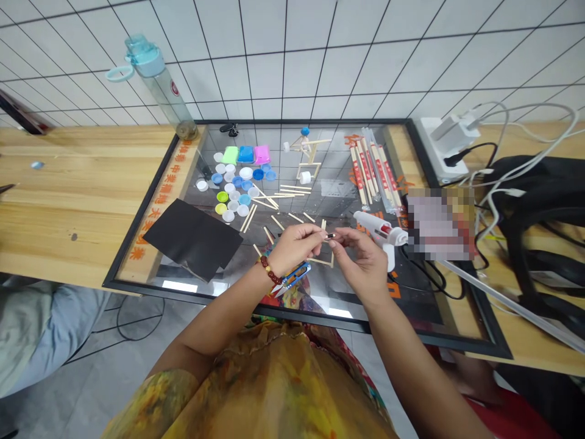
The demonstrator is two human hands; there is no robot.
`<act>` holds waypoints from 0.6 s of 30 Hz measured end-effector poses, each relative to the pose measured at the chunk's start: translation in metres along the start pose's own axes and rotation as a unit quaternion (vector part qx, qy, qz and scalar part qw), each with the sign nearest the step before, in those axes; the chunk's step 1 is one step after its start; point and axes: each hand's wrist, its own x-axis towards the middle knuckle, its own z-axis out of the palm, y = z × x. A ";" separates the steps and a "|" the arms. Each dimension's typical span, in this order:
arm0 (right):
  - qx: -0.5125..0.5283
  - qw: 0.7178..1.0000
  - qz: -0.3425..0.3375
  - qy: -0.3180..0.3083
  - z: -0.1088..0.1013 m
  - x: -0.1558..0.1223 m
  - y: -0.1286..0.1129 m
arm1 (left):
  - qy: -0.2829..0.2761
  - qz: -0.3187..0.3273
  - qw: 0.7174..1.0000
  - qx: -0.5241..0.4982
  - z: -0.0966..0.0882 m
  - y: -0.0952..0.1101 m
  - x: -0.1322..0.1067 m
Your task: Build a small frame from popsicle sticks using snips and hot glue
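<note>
My left hand (pixel 299 244) and my right hand (pixel 365 262) meet over the glass tabletop. Between their fingertips is a small black piece (pixel 329 236) with a pale end, pinched from both sides; its exact kind is too small to make out. Beneath them, partly covered, lies a frame of thin wooden sticks (pixel 325 263). Blue-handled thread snips (pixel 296 277) rest by my left wrist. Just beyond my right hand is a white glue gun (pixel 381 230). A sheet of black paper (pixel 194 238) lies to the left.
Several bottle caps (pixel 245 174) and loose sticks (pixel 292 194) spread across the glass. Behind are coloured clay packs (pixel 245 153), a small stick model (pixel 308 160) and wrapped chopsticks (pixel 365 171). A water bottle (pixel 159 85) stands back left; a power strip (pixel 439 149) and cables lie right.
</note>
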 end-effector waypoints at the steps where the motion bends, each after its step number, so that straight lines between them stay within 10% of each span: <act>1: -0.001 1.000 -0.006 -0.005 0.000 0.001 0.000 | -0.003 0.002 1.000 0.006 0.000 -0.001 0.000; 18: 0.145 0.985 0.083 0.034 0.019 0.017 -0.001 | 0.050 -0.003 0.959 -0.280 -0.012 -0.015 0.017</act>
